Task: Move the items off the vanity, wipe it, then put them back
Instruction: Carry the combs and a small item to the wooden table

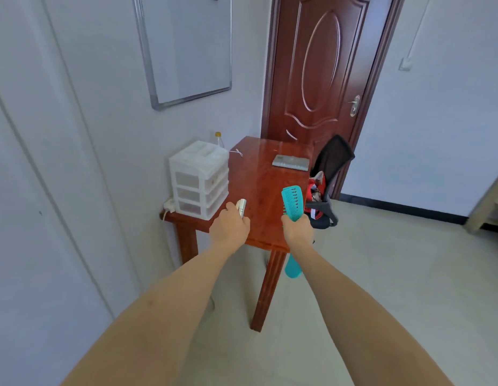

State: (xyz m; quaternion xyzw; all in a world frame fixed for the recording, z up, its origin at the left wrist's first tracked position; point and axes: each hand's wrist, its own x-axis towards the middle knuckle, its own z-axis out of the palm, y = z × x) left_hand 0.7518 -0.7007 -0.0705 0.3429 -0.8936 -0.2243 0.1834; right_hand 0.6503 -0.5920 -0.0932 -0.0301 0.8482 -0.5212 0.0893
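Note:
The vanity is a red-brown wooden table [267,174] against the white wall. My left hand [231,225] grips a small silver tube [241,206] just over the table's near edge. My right hand [297,228] holds a teal wide-tooth comb [293,202] upright, teeth to the left; its handle end sticks out below my wrist. A white plastic drawer unit [199,179] stands on the table's left side. A flat grey item [291,162] lies at the far right of the top. A clear bottle with a yellow cap [218,138] stands behind the drawers.
A black chair [330,174] with red and white cloth on its seat stands at the table's right side. A brown door [320,65] is behind it. A whiteboard [186,45] hangs above. A white power strip [169,205] lies by the drawers. Light tiled floor spreads to the right.

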